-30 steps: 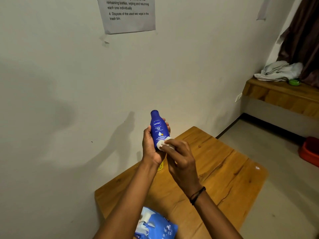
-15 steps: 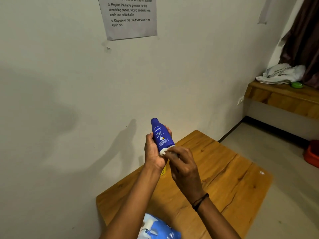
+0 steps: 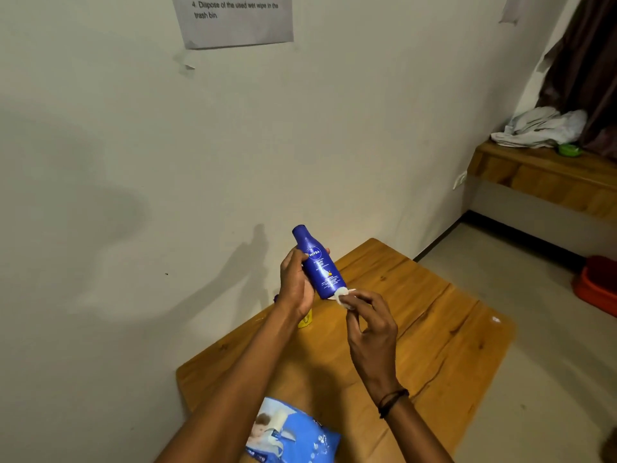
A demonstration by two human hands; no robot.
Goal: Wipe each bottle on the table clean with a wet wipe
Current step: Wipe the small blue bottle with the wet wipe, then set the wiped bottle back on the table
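My left hand (image 3: 295, 284) grips a dark blue lotion bottle (image 3: 317, 264) above the wooden table (image 3: 434, 329), with the bottle's cap end tilted up and to the left. Between its fingertips my right hand (image 3: 370, 324) pinches a small white wet wipe (image 3: 344, 296), held against the bottle's lower end. A yellow bottle (image 3: 305, 320) stands on the table behind my left wrist and is mostly hidden.
A blue pack of wet wipes (image 3: 290, 436) lies at the table's near edge between my forearms. The table stands against a white wall. A red bin (image 3: 597, 285) sits on the floor at the right, below a wooden ledge (image 3: 547, 175) with cloths.
The bottle has tilted further, its lower end swinging right. My right hand has slid the wipe down from the bottle's front to its bottom end and opened away from the bottle.
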